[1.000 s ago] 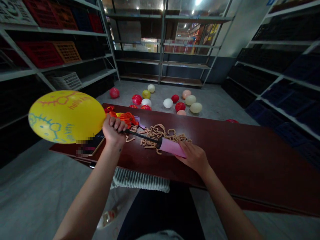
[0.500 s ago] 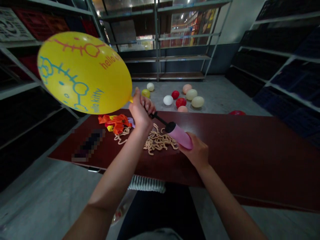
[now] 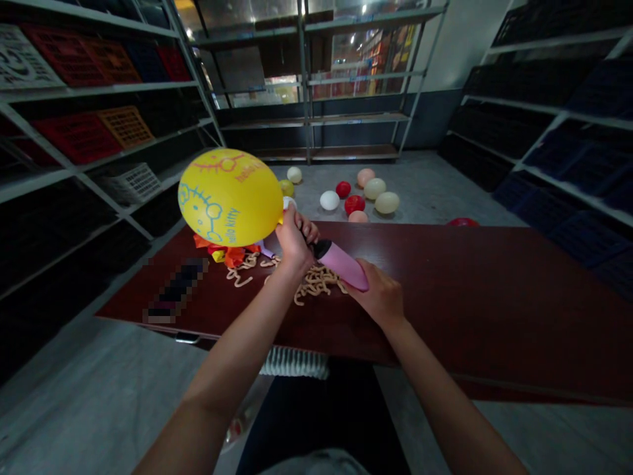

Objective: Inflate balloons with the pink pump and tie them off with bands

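- The left hand [image 3: 295,243] is curled tight round the neck of the yellow balloon [image 3: 230,198] and the dark end of the pink pump [image 3: 345,265]; its fingers hide where the two meet, so I cannot tell how they join. Gripping there presumably keeps air from slipping out.
- The right hand [image 3: 380,295] is wrapped round the pump at the end away from the balloon, likely so that both hands can work against each other along its length.
- The pump slants over the middle of the worktop [image 3: 469,297], its black collar [image 3: 322,249] just beside the left hand.
- The balloon hangs toward the far left corner, rounded end pointing left, above the limp balloons [image 3: 235,255]; held up like this, it seems spared from rubbing.
- Tan curly pieces [image 3: 319,284] lie heaped below the pump, probably grouped there for easy reach.
- A blurred dark item [image 3: 177,289] lies near the left edge, apart from the heap.
- Both arms reach in over the near edge. The widest room for moving seems to be from the right hand toward the right edge.
- Beyond the far edge, blown-up balloons [image 3: 330,200] rest on the floor [image 3: 420,178].
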Available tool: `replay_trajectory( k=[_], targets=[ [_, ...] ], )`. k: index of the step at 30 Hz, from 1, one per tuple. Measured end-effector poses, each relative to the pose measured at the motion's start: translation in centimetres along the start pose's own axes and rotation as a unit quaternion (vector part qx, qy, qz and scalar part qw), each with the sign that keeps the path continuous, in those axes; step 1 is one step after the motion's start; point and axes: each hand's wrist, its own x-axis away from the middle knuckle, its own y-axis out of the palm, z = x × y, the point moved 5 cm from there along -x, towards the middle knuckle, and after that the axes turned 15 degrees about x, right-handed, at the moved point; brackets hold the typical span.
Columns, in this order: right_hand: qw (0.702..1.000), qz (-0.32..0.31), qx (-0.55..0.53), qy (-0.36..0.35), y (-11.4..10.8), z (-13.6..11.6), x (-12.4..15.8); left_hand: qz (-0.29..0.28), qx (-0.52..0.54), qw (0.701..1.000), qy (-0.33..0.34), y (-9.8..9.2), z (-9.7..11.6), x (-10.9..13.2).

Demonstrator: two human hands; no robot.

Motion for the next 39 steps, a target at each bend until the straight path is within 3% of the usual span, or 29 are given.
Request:
replay_trajectory(
  k=[5, 15, 18, 20, 26, 31, 35, 39],
  targets=[
    [0.998, -0.028, -0.009, -0.051, 0.0, -0.9, 0.1, 0.016, 0.012, 1.0, 0.019, -1.7, 4.3, 0.0],
    [0.983, -0.014, 0.013, -0.183, -0.2, -2.7, 0.4, 0.057, 0.051, 0.994, 0.073, -7.5, 13.6, 0.6],
    [0.981, -0.002, 0.012, -0.195, -0.3, -2.9, 0.3, 0.075, 0.053, 0.992, 0.082, -7.6, 15.0, 0.8],
    [0.983, -0.004, 0.01, -0.181, -0.3, -2.7, 0.2, 0.063, 0.048, 0.993, 0.092, -6.5, 15.1, 0.8],
    [0.998, -0.003, -0.009, -0.065, -0.2, -0.6, 0.2, 0.001, 0.025, 0.99, 0.139, -0.3, 12.2, 0.5],
    [1.0, -0.015, -0.021, 0.008, 0.4, 0.6, 0.5, -0.036, 0.002, 0.992, 0.124, 4.1, 7.1, 0.2],
    [0.998, -0.003, -0.02, 0.056, 0.4, 1.4, 0.7, -0.055, -0.022, 0.997, 0.056, 5.0, 1.3, 0.5],
    [0.997, -0.022, -0.015, 0.078, 0.4, 1.8, 0.8, -0.054, -0.053, 0.997, -0.016, 4.2, -3.3, 0.8]
  ],
)
